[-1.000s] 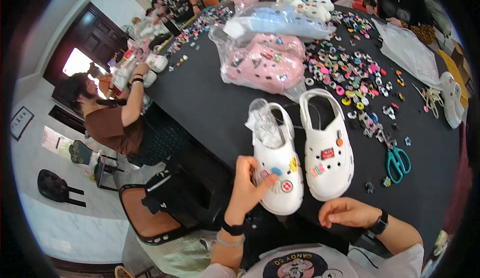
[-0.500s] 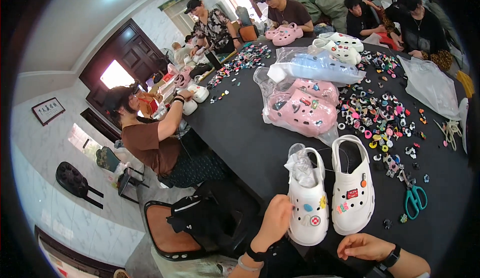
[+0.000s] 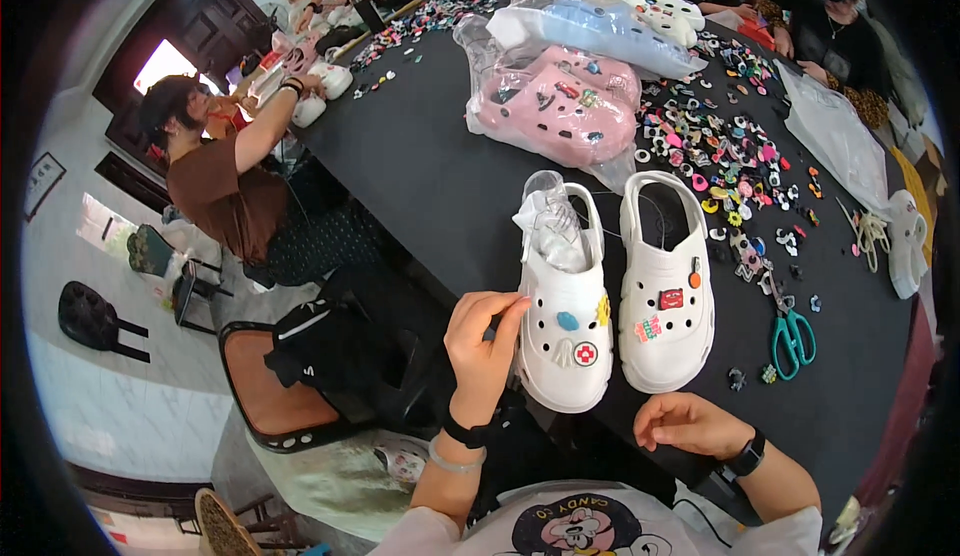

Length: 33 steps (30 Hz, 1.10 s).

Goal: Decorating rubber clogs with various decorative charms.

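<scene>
Left clog (image 3: pixel 563 296) and right clog (image 3: pixel 660 274), on the counter (image 3: pixel 410 196), bear charms (image 3: pixel 585 354) but show unfilled holes; left hand (image 3: pixel 475 346) fingertips together beside the former, grip undeterminable; right hand (image 3: pixel 695 424) loosely curled, apparently empty.

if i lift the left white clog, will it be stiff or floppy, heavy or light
The left white clog looks moulded and foam-like, so probably light for its size. Its slim heel strap may flex, while the closed toe likely holds shape. The clear plastic inside might slip out if tilted.
</scene>
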{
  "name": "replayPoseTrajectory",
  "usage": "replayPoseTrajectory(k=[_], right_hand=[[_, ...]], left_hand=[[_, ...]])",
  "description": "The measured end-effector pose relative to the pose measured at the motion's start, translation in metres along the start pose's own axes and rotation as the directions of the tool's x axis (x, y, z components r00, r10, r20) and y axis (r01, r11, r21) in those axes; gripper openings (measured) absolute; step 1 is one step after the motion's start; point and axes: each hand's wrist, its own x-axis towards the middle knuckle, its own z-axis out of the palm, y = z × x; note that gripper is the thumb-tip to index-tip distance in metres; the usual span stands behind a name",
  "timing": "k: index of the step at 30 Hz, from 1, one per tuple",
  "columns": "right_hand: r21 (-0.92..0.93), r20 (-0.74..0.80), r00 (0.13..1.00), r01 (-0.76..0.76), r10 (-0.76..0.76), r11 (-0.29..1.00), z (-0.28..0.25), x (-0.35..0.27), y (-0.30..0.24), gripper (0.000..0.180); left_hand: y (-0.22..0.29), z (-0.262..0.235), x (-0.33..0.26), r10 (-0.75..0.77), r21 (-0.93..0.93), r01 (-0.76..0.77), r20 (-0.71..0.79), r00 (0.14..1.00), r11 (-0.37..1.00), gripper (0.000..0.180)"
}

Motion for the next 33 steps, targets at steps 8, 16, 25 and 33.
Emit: replayPoseTrajectory(k=[8,16,25,33], right_hand=[[0.003,-0.002,1.0,0.003,-0.003,1.0,-0.001,-0.004,0.007,0.02],[0.011,-0.006,1.0,0.001,-0.001,1.0,-0.001,-0.003,0.003,0.02],[-0.005,-0.006,1.0,-0.014,0.014,1.0,0.001,-0.002,0.001,0.02],[-0.026,0.013,0.999,-0.041,0.041,0.999,-0.003,-0.003,0.0,0.021]], left_hand=[[0.002,0.008,-0.007,0.125,0.026,-0.125,0.003,0.992,0.992,0.016],[0.014,0.003,-0.008,0.096,-0.024,-0.094,0.098,0.991,0.995,0.016],[0.001,0.007,-0.01,0.197,0.119,-0.198,0.02,0.98,0.973,0.022],[0.003,0.001,-0.008,0.374,0.276,-0.391,0.112,0.921,0.878,0.032]])
